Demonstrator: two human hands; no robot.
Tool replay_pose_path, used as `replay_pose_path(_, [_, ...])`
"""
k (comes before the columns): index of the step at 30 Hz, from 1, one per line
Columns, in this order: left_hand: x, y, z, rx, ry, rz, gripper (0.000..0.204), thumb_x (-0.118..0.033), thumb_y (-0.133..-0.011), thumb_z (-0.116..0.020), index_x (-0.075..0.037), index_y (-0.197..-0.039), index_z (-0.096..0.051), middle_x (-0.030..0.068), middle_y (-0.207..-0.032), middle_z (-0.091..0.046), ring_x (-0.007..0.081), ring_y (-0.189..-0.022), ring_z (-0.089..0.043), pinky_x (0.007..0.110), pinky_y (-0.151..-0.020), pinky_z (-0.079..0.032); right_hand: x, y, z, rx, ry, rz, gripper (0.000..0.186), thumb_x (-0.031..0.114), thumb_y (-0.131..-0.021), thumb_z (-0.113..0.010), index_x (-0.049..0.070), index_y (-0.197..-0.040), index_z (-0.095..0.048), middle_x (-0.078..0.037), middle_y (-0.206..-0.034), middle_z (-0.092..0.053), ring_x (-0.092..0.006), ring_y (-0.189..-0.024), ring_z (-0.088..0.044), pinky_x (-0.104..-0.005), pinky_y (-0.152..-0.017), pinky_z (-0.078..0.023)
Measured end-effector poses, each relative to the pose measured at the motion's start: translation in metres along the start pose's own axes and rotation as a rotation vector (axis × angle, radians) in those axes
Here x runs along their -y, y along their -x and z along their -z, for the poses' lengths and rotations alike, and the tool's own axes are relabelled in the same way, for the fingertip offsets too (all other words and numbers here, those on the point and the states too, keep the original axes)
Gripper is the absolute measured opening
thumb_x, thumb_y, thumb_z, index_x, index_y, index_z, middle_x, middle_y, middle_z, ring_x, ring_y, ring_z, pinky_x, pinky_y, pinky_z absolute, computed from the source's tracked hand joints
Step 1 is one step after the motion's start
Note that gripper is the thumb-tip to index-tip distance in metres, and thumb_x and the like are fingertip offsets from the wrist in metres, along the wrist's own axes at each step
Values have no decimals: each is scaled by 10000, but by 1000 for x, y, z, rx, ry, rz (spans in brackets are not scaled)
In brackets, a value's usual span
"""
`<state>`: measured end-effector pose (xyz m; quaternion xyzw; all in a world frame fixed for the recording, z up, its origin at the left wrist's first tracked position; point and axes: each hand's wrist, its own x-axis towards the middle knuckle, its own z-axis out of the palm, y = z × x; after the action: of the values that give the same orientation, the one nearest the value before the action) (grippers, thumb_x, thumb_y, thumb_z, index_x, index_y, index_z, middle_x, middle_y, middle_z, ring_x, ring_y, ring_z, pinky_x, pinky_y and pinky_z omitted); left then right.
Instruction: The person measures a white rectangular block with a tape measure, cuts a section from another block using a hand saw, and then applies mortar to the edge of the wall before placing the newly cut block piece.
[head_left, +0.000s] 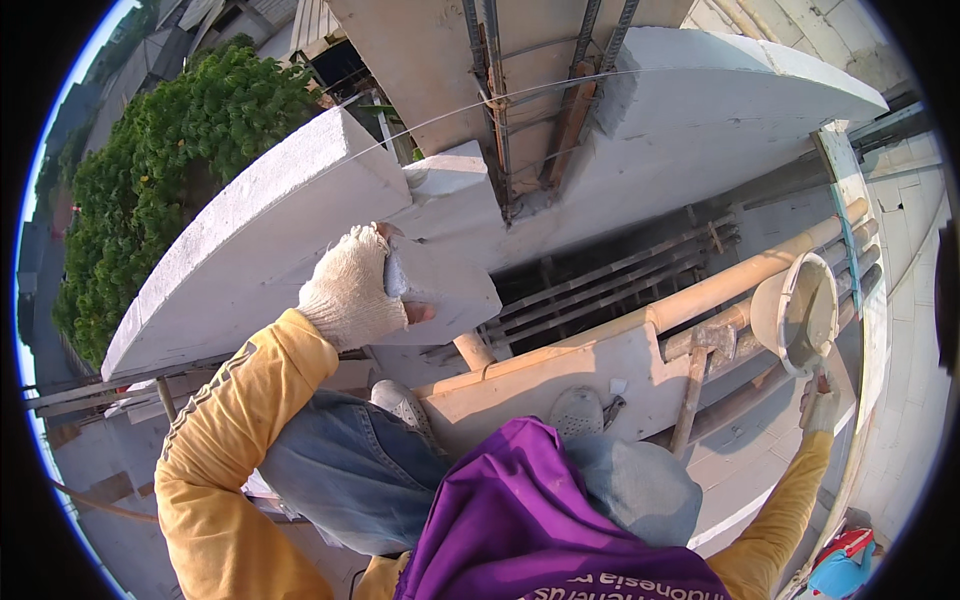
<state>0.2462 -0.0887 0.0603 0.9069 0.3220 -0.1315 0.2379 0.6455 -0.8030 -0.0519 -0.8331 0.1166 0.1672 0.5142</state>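
My left hand (352, 288), in a pale knitted glove with bare fingertips, is closed round the end of a white lightweight block (450, 305). That block is against the white block wall (270, 235), below its stepped gap. Far out to the right, my gloved right hand (820, 402) is at the near rim of a pale bucket (768, 318). Its fingers look closed on the rim, partly hidden. The bucket is tilted, and grey residue coats its inside. A hammer (690, 390) with a wooden handle lies left of the bucket, across the poles.
Steel rebar (493, 90) stands upright in the wall's gap, and a thin string line crosses it. Round poles (760, 270) and a board (540, 385) lie under my feet. Beyond them is a dark opening (600, 285). Green trees (170, 180) grow outside, left.
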Motion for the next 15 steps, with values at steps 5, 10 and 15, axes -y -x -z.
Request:
replay_pose_path(5, [4, 4, 1, 94, -147, -74, 941, -366, -588, -1014, 35, -1314, -570, 252, -1175, -663, 436, -1107, -669, 483, -977, -535, 56, 68, -86, 178, -48, 167, 388, 353, -1019, -706, 50, -1252, -639, -5, -745, -583, -104, -541, -535, -242, -461, -417])
replay_pose_path(10, [-8, 5, 4, 212, -198, -44, 942, -451, -630, -977, 52, -1324, -585, 260, -1195, -674, 418, -1168, -659, 482, -1028, -522, 122, 121, -216, 529, 152, 203, 398, 349, -1006, -715, 15, -1215, -657, -9, -768, -610, -81, -598, -545, -244, -529, -434])
replay_pose_path(15, [5, 16, 4, 154, -176, -40, 976, -426, -606, -997, 38, -1348, -563, 261, -1202, -663, 427, -1166, -650, 484, -1015, -523, 158, 141, -356, 909, 197, 355, 372, 311, -1027, -670, -23, -1190, -671, -27, -796, -634, -67, -640, -563, -252, -592, -484])
